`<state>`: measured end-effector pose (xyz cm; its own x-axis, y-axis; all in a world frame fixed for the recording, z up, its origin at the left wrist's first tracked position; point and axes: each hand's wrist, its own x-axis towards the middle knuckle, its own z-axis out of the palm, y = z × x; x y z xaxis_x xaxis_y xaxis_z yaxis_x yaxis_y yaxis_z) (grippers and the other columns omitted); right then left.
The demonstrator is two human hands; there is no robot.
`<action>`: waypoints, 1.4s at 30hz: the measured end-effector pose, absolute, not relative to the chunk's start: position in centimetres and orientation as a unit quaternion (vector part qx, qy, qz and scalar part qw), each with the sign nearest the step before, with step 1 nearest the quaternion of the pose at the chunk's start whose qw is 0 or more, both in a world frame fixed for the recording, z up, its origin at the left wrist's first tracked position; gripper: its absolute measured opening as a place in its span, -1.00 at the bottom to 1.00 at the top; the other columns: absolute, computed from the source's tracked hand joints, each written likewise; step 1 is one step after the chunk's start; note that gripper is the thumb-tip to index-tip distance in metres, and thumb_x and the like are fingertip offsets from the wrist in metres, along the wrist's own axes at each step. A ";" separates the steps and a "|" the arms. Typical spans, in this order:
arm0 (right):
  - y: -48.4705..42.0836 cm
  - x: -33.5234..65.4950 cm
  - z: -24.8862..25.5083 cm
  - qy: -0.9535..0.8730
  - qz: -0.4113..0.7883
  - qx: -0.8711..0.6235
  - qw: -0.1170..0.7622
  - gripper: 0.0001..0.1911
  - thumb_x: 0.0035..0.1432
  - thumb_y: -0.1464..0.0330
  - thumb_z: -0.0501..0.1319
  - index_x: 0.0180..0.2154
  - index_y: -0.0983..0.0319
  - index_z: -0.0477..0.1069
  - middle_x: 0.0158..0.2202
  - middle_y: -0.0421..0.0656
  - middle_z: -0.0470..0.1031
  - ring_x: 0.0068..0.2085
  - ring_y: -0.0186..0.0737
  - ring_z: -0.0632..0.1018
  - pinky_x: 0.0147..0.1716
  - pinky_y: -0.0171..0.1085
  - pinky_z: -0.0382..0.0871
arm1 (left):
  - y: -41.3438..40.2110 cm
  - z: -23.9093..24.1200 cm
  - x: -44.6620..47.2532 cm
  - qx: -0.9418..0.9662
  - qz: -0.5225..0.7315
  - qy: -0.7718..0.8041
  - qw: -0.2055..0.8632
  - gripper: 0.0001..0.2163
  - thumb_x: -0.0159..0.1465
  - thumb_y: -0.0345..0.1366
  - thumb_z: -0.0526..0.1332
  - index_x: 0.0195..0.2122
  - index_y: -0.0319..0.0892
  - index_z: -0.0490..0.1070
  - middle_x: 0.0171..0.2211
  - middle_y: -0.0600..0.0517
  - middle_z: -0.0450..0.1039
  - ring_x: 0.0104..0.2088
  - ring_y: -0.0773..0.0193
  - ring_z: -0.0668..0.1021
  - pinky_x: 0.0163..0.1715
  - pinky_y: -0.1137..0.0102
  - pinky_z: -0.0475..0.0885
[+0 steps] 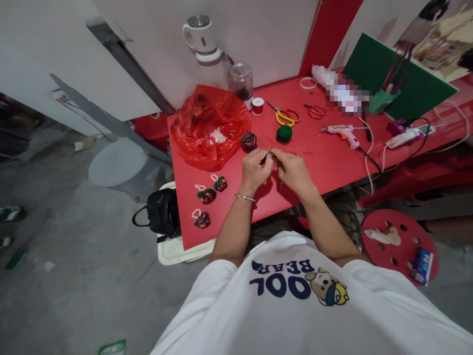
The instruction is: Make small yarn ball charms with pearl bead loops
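My left hand (255, 171) and my right hand (294, 172) meet above the table near its front edge, fingertips pinched together. Red thread (278, 144) loops at the fingertips, and bits of red show between the hands. Anything smaller in the fingers is hidden. Just beyond them lie a dark multicoloured yarn ball (249, 141) and a green yarn ball (284, 133). A red thread spool (257, 106) stands farther back. To the left rest three small yarn pieces with white bead loops, one of them a green and orange charm (202, 220).
On the red table (236, 219) are a red plastic bag (210, 130) with white beads, a glass jar (241, 81), yellow-handled scissors (284, 118), red-handled pliers (315, 112), a pink glue gun (343, 133) and a corded power strip (408, 135). A red stool (401, 224) stands right.
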<state>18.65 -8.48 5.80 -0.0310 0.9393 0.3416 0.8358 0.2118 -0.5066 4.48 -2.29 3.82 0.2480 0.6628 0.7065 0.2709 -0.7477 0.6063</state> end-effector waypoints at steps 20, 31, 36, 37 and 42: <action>-8.1 17.6 5.1 -0.620 0.075 -0.553 0.552 -0.73 0.33 0.35 0.17 -0.12 0.17 0.66 0.01 -0.02 0.69 0.01 -0.09 0.69 0.11 -0.04 0.59 | -2.9 3.9 5.2 0.648 0.540 0.332 0.422 -0.75 0.30 -0.24 0.27 -0.52 -0.16 0.45 -0.57 0.11 0.35 -0.50 0.36 0.37 -0.42 0.40 0.26; -7.8 19.1 5.5 -0.508 0.165 -0.568 0.626 -0.69 0.37 0.08 0.24 -0.31 0.16 0.47 0.05 -0.04 0.57 0.06 -0.14 0.60 0.06 -0.11 0.53 | -2.5 4.0 5.2 0.634 0.540 0.277 0.479 -0.64 0.26 0.05 0.40 -0.42 -0.17 0.57 -0.49 0.06 0.46 -0.47 0.36 0.43 -0.41 0.41 0.37; -7.9 20.3 5.6 -0.517 0.125 -0.578 0.619 -0.71 0.39 0.13 0.22 -0.32 0.16 0.44 0.03 -0.02 0.55 0.10 -0.13 0.56 0.15 -0.08 0.45 | -2.3 4.1 4.8 0.653 0.526 0.298 0.456 -0.72 0.31 -0.13 0.34 -0.48 -0.17 0.48 -0.43 0.02 0.45 -0.39 0.33 0.47 -0.38 0.41 0.42; -7.9 20.4 5.5 -0.519 0.121 -0.581 0.615 -0.71 0.40 0.13 0.21 -0.32 0.16 0.44 0.03 -0.02 0.55 0.10 -0.13 0.56 0.16 -0.08 0.44 | -2.4 4.1 4.8 0.650 0.519 0.297 0.469 -0.74 0.30 -0.17 0.34 -0.48 -0.18 0.46 -0.31 -0.03 0.50 -0.34 0.32 0.51 -0.36 0.40 0.46; -7.9 20.2 5.3 -0.547 0.125 -0.593 0.577 -0.69 0.38 0.10 0.22 -0.31 0.16 0.49 0.08 0.02 0.53 0.13 -0.08 0.55 0.10 -0.07 0.47 | -2.9 4.2 5.0 0.573 0.447 0.309 0.614 -0.77 0.21 -0.22 0.39 -0.16 -0.12 0.44 -0.04 -0.06 0.52 -0.42 0.36 0.56 -0.48 0.40 0.53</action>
<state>20.22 -7.95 5.26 0.3696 0.7937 0.4832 0.5044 0.2654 -0.8217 5.02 -2.95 4.20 0.4097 0.9026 0.1321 -0.1936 -0.0554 0.9795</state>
